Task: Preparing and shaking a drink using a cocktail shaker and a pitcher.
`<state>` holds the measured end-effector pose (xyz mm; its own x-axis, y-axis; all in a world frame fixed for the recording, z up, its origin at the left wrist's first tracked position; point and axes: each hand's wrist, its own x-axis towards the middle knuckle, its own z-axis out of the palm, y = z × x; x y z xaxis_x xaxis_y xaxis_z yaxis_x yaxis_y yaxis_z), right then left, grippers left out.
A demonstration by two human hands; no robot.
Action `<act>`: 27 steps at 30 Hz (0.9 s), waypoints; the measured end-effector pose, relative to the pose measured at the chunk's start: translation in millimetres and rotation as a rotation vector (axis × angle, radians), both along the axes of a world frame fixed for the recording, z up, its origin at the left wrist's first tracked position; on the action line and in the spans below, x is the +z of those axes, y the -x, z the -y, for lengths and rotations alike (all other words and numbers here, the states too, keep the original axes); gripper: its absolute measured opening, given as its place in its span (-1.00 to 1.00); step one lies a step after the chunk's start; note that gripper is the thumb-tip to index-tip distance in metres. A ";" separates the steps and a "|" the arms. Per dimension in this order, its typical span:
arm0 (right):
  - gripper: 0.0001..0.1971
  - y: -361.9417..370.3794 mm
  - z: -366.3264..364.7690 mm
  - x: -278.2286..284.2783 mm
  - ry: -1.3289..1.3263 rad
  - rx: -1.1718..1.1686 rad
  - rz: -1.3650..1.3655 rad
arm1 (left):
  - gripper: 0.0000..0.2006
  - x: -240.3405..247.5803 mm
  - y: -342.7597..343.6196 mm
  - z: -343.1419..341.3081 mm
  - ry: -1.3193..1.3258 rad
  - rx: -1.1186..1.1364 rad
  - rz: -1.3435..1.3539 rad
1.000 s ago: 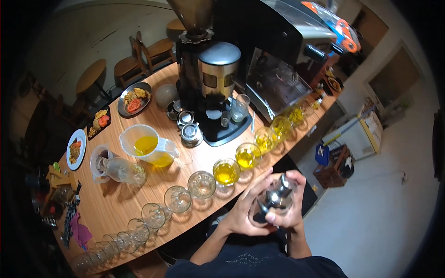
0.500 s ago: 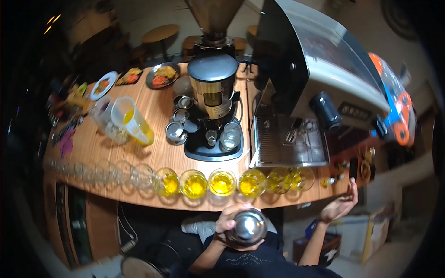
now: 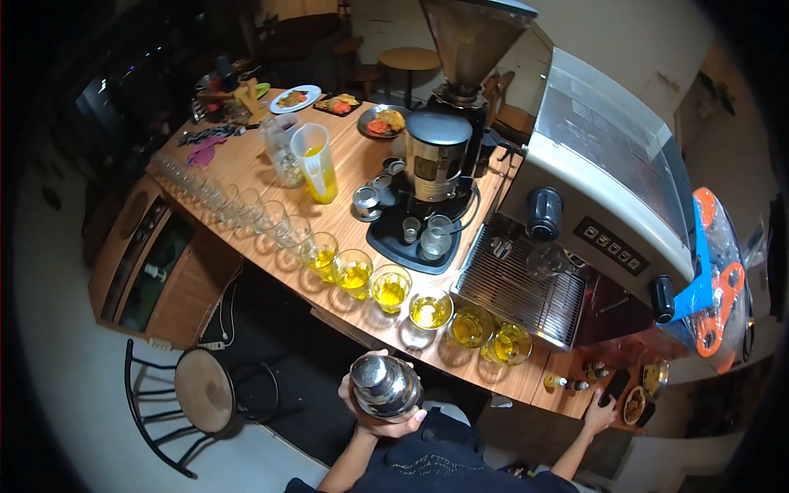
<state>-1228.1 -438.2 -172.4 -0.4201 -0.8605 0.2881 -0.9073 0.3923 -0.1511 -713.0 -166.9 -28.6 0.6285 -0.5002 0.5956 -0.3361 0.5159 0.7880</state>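
I have the left hand (image 3: 380,411) wrapped around a shiny metal shaker (image 3: 385,386), held close to my chest at about six o'clock in the view, just short of the near edge of the wooden counter (image 3: 246,164). The fingers are closed firmly round the shaker's body, the lid end facing up at me. My right hand (image 3: 598,412) is out at about four o'clock, fingers spread flat and resting on the far right end of the counter beside a small dish (image 3: 634,404) and a few little bottles (image 3: 567,383); it holds nothing.

Directly past the shaker, a row of glasses runs along the counter edge from ten o'clock towards four. The six nearer ones hold yellow drink (image 3: 431,311); the empty glasses (image 3: 246,209) carry on to the left. A clear jug (image 3: 316,163) with yellow liquid stands at eleven o'clock, the grinder (image 3: 436,160) at twelve, the big coffee machine (image 3: 600,214) at two.

I judge this to be the mixing stage, shaker sealed and in hand with the pour not yet begun. The next move, I reckon, calls for the free right hand to come to the lid, and for the shaker to be lined up over the first empty glass beside the filled ones without knocking their rims.
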 end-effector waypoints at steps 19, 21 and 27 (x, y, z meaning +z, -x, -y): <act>0.03 87.9 23.1 2.0 -0.332 0.069 0.282 | 0.21 10.7 82.1 24.8 0.118 0.170 -0.023; 0.08 97.2 19.7 -1.2 -0.358 0.113 0.313 | 0.23 17.6 88.5 19.1 0.056 0.230 0.052; 0.16 64.0 9.1 19.3 -0.298 -0.094 0.190 | 0.25 16.8 104.3 15.9 0.026 0.192 0.038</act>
<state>-1292.1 -447.3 -153.1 -0.5230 -0.8502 -0.0604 -0.8320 0.5246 -0.1803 -817.2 -182.8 -11.8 0.6876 -0.3577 0.6319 -0.4594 0.4596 0.7601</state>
